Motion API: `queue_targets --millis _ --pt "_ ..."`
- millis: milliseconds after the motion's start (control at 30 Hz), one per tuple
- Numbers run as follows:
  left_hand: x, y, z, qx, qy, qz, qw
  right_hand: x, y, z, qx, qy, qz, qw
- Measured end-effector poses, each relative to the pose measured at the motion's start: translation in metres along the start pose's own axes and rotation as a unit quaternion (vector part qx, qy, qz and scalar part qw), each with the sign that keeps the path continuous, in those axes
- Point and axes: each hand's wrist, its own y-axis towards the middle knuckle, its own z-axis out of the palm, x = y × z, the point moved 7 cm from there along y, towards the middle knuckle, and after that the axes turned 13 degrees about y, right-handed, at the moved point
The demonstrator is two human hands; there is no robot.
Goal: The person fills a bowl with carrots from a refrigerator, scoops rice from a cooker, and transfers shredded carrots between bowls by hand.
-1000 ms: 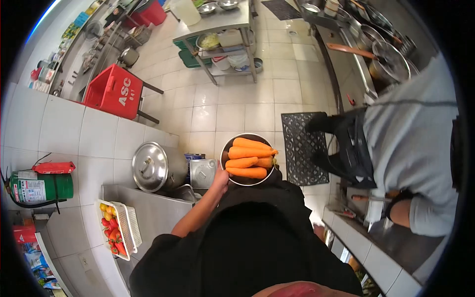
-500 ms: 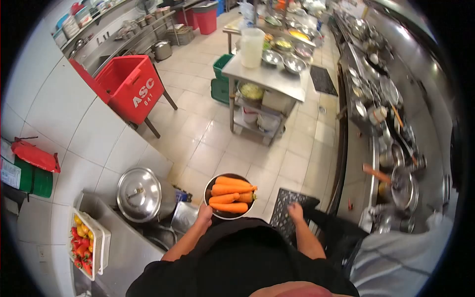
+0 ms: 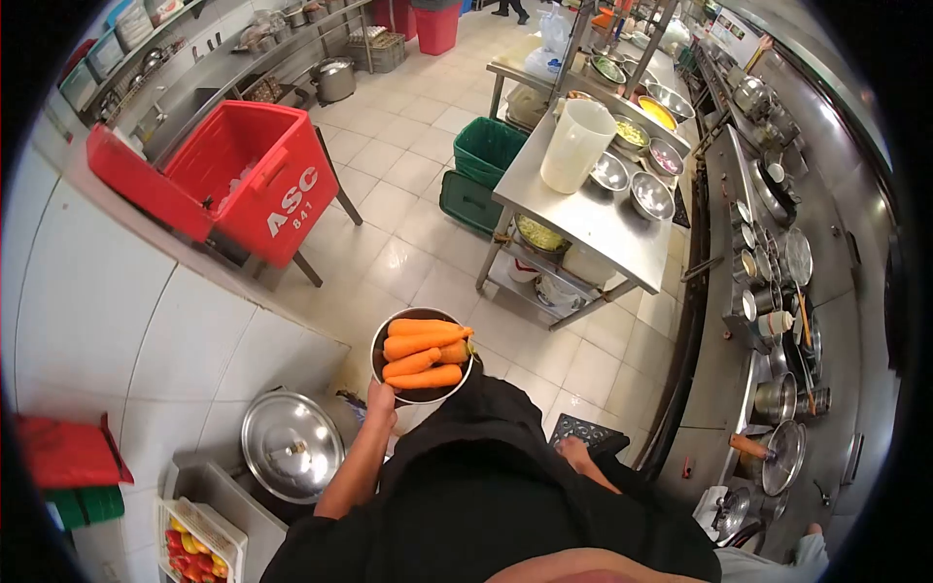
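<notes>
My left hand (image 3: 382, 404) grips the near-left rim of a round steel bowl (image 3: 429, 394), held out in front of my body. Several whole carrots (image 3: 424, 343) lie side by side in it; one shows a greenish stem end at the right rim. Down by my right side hangs my right hand (image 3: 573, 450), away from the bowl and above a black perforated floor mat (image 3: 580, 429). Its fingers are mostly hidden from above, and no object shows in it.
A steel table (image 3: 544, 209) with a plastic jug (image 3: 578, 146) and bowls stands ahead. An open red cooler (image 3: 282, 199) is front left. A lidded pot (image 3: 293, 446) and a crate (image 3: 209, 530) of peppers are near left. The stove line (image 3: 714, 379) runs along the right.
The view has moved forward: the steel table and red cooler look nearer. The bowl of carrots stays in my left hand. My right hand has swung back toward my body.
</notes>
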Motion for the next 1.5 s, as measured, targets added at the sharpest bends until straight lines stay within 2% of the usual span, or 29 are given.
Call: queue_targets --millis 33,67,133,167,267,300,400,433,533,567,600,633,667,733,800,867,900,933,1000,1033,1067,1133,1167,1267,1333,1400,1500 --pt "0.002 0.031 -0.007 0.012 -0.022 0.036 0.999 0.022 0.021 0.006 -0.005 0.042 0.019 0.999" --pt "-0.010 0.045 -0.007 0.008 -0.021 0.034 0.999 0.048 0.046 0.014 -0.010 0.084 0.036 0.996" --pt "-0.045 0.061 -0.006 0.000 -0.015 0.031 0.999 0.125 0.104 0.032 -0.033 0.109 -0.102 0.988" --pt "-0.067 0.062 -0.002 -0.008 -0.016 -0.005 1.000 0.179 0.120 0.042 -0.029 0.092 -0.142 0.985" --pt "-0.100 0.105 -0.004 -0.010 -0.033 -0.016 0.999 0.330 0.173 0.086 -0.012 0.072 -0.280 0.957" --pt "-0.122 0.113 0.000 -0.034 -0.041 -0.024 0.998 0.382 0.185 0.104 0.025 0.097 -0.264 0.959" --pt "-0.163 0.165 -0.006 -0.019 -0.016 -0.040 0.999 0.542 0.197 0.161 0.176 0.180 -0.229 0.940" --pt "-0.156 0.201 -0.019 0.015 -0.075 -0.012 0.997 0.583 0.205 0.189 0.252 0.157 -0.199 0.934" --pt "-0.192 0.252 -0.042 -0.094 0.109 0.021 0.989 0.662 0.220 0.256 0.458 0.079 -0.096 0.880" --pt "-0.207 0.259 -0.033 -0.094 0.073 0.031 0.992 0.679 0.223 0.277 0.506 0.024 -0.076 0.859" --pt "-0.255 0.249 -0.009 -0.092 0.036 0.046 0.994 0.695 0.229 0.296 0.549 -0.033 -0.060 0.833" --pt "-0.291 0.255 0.005 -0.090 0.002 0.064 0.994 0.711 0.242 0.309 0.549 -0.042 -0.062 0.833" --pt "-0.290 0.282 -0.002 -0.099 -0.015 0.051 0.994 0.723 0.254 0.322 0.547 -0.052 -0.065 0.833" --pt "-0.315 0.320 -0.002 -0.096 0.003 0.099 0.990 0.759 0.278 0.331 0.529 0.036 0.003 0.848" --pt "-0.353 0.349 0.004 -0.121 0.090 -0.007 0.989 0.784 0.309 0.342 0.528 0.021 0.021 0.849" --pt "-0.381 0.393 0.011 -0.113 0.115 -0.026 0.987 0.804 0.343 0.365 0.533 0.168 0.041 0.828" --pt "-0.384 0.433 0.011 -0.092 0.092 0.010 0.991 0.813 0.359 0.376 0.539 0.212 0.054 0.813" --pt "-0.401 0.465 0.012 -0.073 0.070 0.050 0.994 0.829 0.382 0.382 0.529 0.186 0.035 0.827" --pt "-0.444 0.510 0.024 -0.056 0.165 0.062 0.983 0.857 0.422 0.380 0.501 0.128 0.004 0.856" --pt "-0.449 0.551 0.027 -0.043 0.206 0.071 0.975 0.873 0.435 0.381 0.479 0.221 0.002 0.850" --pt "-0.456 0.586 0.027 -0.031 0.249 0.080 0.965 0.889 0.445 0.380 0.462 0.272 0.049 0.843" --pt "-0.488 0.642 0.049 0.004 0.148 0.113 0.983 0.923 0.468 0.373 0.427 0.369 0.138 0.814" --pt "-0.523 0.651 0.066 0.040 0.174 0.072 0.981 0.958 0.461 0.360 0.374 0.395 0.130 0.829" --pt "-0.587 0.705 0.112 0.099 0.124 0.113 0.981 1.008 0.502 0.343 0.289 0.351 0.065 0.888" --pt "-0.616 0.743 0.143 0.155 0.117 0.128 0.973 1.040 0.525 0.330 0.247 0.384 0.054 0.888" --pt "-0.649 0.766 0.173 0.174 0.142 0.085 0.971 1.075 0.547 0.315 0.224 0.396 0.008 0.890" --pt "-0.681 0.803 0.213 0.179 0.149 0.046 0.971 1.120 0.587 0.291 0.180 0.414 0.006 0.892"
